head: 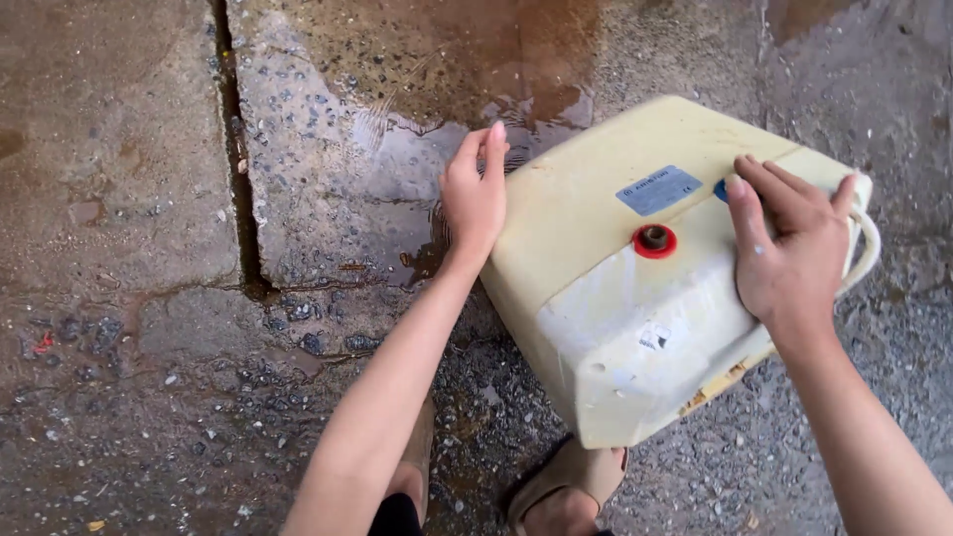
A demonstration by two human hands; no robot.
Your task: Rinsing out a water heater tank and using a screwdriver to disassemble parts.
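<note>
A cream-coloured boxy tank (606, 298) with rounded corners lies tilted on wet concrete. On its upper face are a grey-blue label (657, 189), a rusty pipe fitting ringed in red (654, 239), and a blue fitting mostly hidden under my right hand. My left hand (475, 194) presses flat against the tank's left side, fingers together and pointing up. My right hand (794, 248) rests spread on the tank's top right part, near a white cord (872, 243) that loops off the right edge.
Rough concrete ground, with a puddle (397, 169) and a rust-brown stain behind the tank. A deep crack (236, 159) runs down the left side. My sandalled feet (566, 486) stand just below the tank's near corner.
</note>
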